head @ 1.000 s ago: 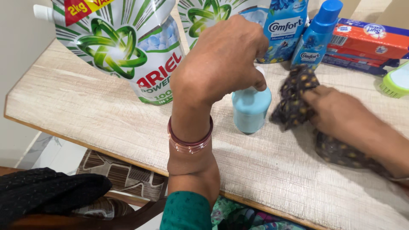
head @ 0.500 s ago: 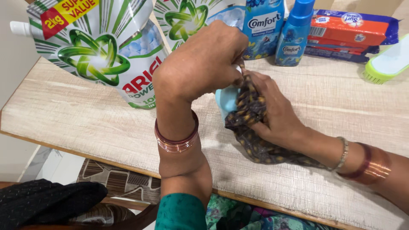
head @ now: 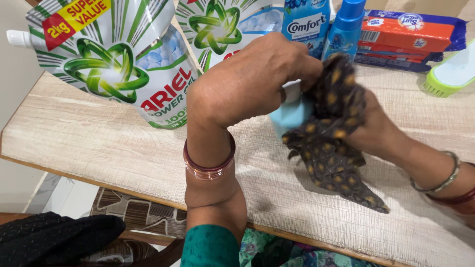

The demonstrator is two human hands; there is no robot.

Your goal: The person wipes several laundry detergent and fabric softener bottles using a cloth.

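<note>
1. The fingers (head: 302, 66) of the left hand (head: 247, 79) are curling tight around the white top of a small pale-blue bottle (head: 292, 114), pinching it from above.
2. The bottle is standing on the desk (head: 99, 138), tilting a little; only its rounded, smooth, matte blue shoulder and part of its white neck are showing, with the rest lying behind the hand and the cloth.
3. The right hand (head: 376, 128) is closing on a dark cloth (head: 329, 123) and pressing it against the bottle's right side; its fingers are lying under the fabric, so how far they are bent I cannot tell.
4. The cloth is dark brown-black with small orange-yellow spots, bunching thickly at the bottle and trailing down to a point on the desk toward the near right.
5. Both wrists are wearing bangles: reddish ones on the left, a thin metal one and red ones on the right.
6. The desk is showing a pale, wood-grain top with a brown edge.
7. Behind the hands, two large white-and-green pouches (head: 114, 59) are standing at the back left.
8. Just right of them, a blue pouch (head: 307, 24) and a blue bottle with a blue cap (head: 344, 34) are standing beside a stack of orange-and-blue packs (head: 410, 37).
9. A green-and-white brush (head: 450, 74) is lying at the far right edge.
</note>
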